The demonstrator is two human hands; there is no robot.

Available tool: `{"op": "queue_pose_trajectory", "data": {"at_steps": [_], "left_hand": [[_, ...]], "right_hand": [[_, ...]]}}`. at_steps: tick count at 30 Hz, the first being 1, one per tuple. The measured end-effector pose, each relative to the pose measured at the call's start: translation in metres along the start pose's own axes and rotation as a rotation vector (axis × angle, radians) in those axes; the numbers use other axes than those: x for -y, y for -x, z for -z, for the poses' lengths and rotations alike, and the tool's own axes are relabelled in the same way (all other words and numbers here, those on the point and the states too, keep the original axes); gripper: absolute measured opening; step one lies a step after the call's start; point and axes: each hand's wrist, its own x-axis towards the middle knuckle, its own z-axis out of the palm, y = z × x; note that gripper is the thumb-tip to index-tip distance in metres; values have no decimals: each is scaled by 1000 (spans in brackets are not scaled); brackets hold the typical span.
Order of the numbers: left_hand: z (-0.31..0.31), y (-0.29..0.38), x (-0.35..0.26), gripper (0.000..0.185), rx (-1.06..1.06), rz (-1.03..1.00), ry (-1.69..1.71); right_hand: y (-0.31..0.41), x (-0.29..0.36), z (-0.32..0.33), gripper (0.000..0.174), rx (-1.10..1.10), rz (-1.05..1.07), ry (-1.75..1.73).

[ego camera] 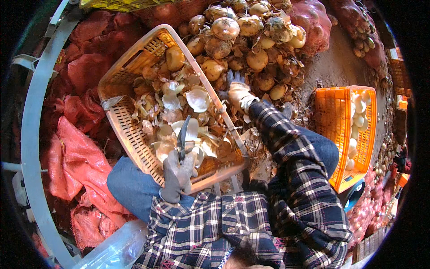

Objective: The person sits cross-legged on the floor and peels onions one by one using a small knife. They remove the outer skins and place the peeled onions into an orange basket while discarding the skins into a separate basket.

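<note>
My left hand (178, 173), in a grey work glove, grips a knife with a dark curved blade (183, 132). It is at the near end of a worn orange plastic crate (132, 148), and the blade points away from me over onion skins and peelings (198, 100) inside. Past the crate's right rim, my right hand (239, 92), gloved in beige and grey, reaches to the edge of a heap of unpeeled onions (257, 60). Its fingers are extended and apart beside the onions, with nothing seen in its grasp. One whole onion (175, 58) is at the crate's far end.
To the right, a bright orange crate (331, 134) contains peeled white onions (356, 124). Red mesh sacks (310, 27) stand behind the heap. Red sacking (80, 161) covers the left side beside a curved grey metal bar (38, 134). Clear plastic (114, 247) lies near my left knee.
</note>
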Motion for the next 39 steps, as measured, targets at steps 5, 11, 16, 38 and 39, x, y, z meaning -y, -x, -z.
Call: {"op": "queue_pose_trajectory", "data": {"at_steps": [5, 11, 16, 38, 39], "left_hand": [[-10, 8, 0, 35, 14, 71, 102], [-11, 0, -12, 34, 24, 38, 6], [-1, -3, -16, 34, 117, 48, 203], [-58, 8, -40, 54, 204, -311, 169], [-61, 7, -40, 57, 200, -341, 104]], "right_hand": [[-10, 20, -14, 63, -206, -239, -171], [-7, -1, -9, 63, -156, -262, -285], [-10, -73, -40, 35, -10, 85, -1501], [213, 37, 35, 29, -253, 420, -2303], [221, 38, 31, 31, -242, 539, -2221]]}}
